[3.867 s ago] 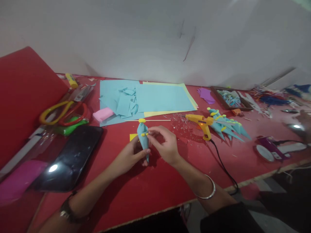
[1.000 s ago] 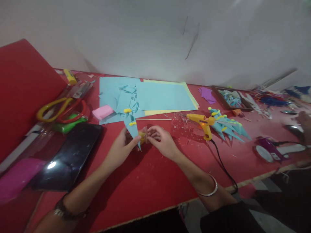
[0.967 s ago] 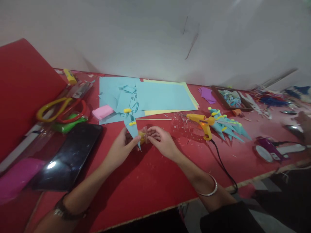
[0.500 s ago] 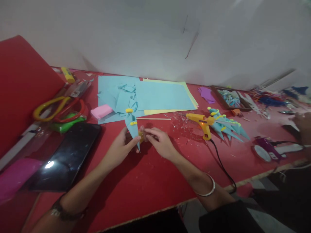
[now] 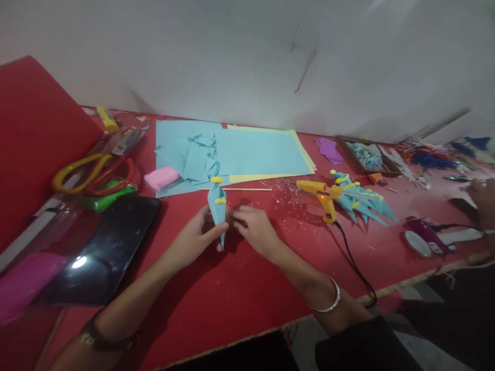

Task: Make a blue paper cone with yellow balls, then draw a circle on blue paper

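My left hand (image 5: 195,239) pinches a light blue paper cone (image 5: 217,206), point down, over the red table (image 5: 232,304). The cone carries small yellow balls at its top and on its side. Just right of the cone, my right hand (image 5: 253,229) has its fingers curled and pressed together near the tabletop; what they hold, if anything, is too small to make out. A thin wooden stick (image 5: 240,189) lies just beyond both hands.
Blue and yellow paper sheets (image 5: 255,154) with cut scraps lie behind. A yellow glue gun (image 5: 323,193) rests beside several finished blue cones (image 5: 361,201). Scissors (image 5: 93,172), a pink eraser (image 5: 161,178) and a dark tablet (image 5: 104,252) sit left. Another person's hand (image 5: 479,198) is at far right.
The cone has turned upright and shifted slightly right in my left hand. My right hand has dropped toward the table, and the small yellowish piece seen between the fingers earlier is out of sight.
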`<state>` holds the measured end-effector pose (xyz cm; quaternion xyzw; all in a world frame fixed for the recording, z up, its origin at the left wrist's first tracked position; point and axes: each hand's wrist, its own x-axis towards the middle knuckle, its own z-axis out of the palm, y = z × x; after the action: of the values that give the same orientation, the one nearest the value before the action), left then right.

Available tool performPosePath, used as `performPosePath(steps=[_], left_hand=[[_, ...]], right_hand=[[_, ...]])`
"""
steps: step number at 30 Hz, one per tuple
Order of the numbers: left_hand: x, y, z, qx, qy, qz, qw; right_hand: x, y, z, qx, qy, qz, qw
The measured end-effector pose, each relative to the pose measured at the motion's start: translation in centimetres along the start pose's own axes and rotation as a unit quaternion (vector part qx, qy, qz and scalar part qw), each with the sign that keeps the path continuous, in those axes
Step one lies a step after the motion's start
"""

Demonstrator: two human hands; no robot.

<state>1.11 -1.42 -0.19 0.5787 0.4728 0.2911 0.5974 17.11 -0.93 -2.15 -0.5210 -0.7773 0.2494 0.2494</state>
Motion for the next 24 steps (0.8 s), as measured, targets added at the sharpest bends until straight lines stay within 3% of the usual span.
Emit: performPosePath(steps=[9, 12, 14, 17, 19, 24], left_hand=[[-0.03, 0.11, -0.1, -0.011, -0.013, 0.0, 1.0], [0.03, 0.07, -0.1, -0.01, -0.012, -0.009, 1.0], [0.02, 0.07, -0.1, -0.005, -0.01, -0.013, 1.0], [-0.05, 0.01, -0.18, 0.009, -0.021, -0.007, 1.0], [-0.1, -0.06, -0.26, 0.021, -0.027, -0.003, 0.999], [-0.1, -0.02, -0.29, 0.035, -0.027, -0.005, 0.999]], right_hand=[[0.3, 0.03, 0.22, 0.037, 0.002, 0.036, 0.999], [0.27, 0.15, -0.01, 0.104, -0.003, 0.039, 0.994], [0.3, 0.28, -0.22, 0.208, -0.006, 0.051, 0.977], [0.43, 0.39, -0.45, 0.384, 0.036, 0.095, 0.918], [0.51, 0.35, -0.5, 0.448, 0.083, 0.117, 0.882], [0.53, 0.13, -0.31, 0.462, 0.115, 0.141, 0.868]])
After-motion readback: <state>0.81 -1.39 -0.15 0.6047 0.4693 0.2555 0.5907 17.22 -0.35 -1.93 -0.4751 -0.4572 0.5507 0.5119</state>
